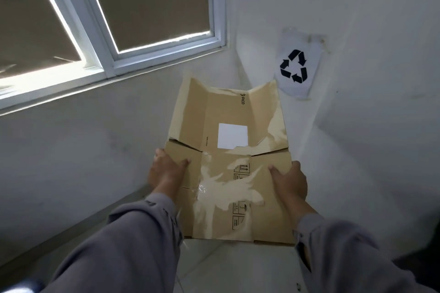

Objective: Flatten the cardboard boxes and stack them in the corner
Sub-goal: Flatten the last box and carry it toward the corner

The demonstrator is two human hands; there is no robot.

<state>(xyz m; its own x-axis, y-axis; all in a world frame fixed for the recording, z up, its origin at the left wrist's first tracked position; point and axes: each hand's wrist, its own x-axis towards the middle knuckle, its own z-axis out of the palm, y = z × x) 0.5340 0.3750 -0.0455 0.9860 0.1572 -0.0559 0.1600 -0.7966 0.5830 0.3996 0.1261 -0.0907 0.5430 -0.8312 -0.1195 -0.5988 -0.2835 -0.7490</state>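
Both hands (228, 176) gripping flattened box (228, 150), seemingly near corner

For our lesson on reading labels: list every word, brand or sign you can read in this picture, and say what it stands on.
"PICO", with a small logo: printed near the far edge of the flattened cardboard box.
Recycling arrows symbol, no words: on the paper sign taped to the wall.
Handling pictograms and a small line of print on the box: too small to read.
White label on the box: blank.

One flattened cardboard box (228, 162), two hands (166, 171), one recycling sign (296, 64), one window (107, 19).
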